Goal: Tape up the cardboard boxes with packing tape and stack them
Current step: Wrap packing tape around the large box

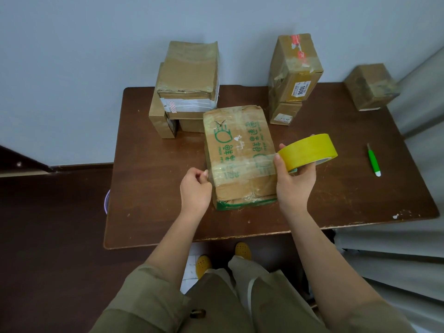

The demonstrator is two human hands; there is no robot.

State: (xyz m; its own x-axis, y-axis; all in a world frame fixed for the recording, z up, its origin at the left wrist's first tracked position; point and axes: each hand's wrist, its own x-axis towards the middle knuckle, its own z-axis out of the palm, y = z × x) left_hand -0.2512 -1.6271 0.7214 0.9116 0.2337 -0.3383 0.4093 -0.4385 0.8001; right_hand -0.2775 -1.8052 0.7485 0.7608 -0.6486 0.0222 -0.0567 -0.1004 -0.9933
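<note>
Head view: right hand (294, 179) grips the tape roll (308, 151); left hand (195, 188) pinches the tape end across the box (237, 155) on the table (149, 188).

A flat cardboard box with green print (237, 155) lies on the dark brown wooden table (149, 188), near its middle. Behind it to the left stands a stack of brown cardboard boxes (185, 90); behind it to the right, a tall taped cardboard box (294, 68) sits on a smaller cardboard box (284, 112). Well to its right, at the table's far corner, is a small cardboard cube (371, 86). A green-handled cutter (373, 159) lies right of it. The left hand (194, 188) is at its left edge; the right hand (295, 174) holds a yellow roll of packing tape (308, 151) at its right edge, a tape strip (240, 168) spanning its top between them.
</note>
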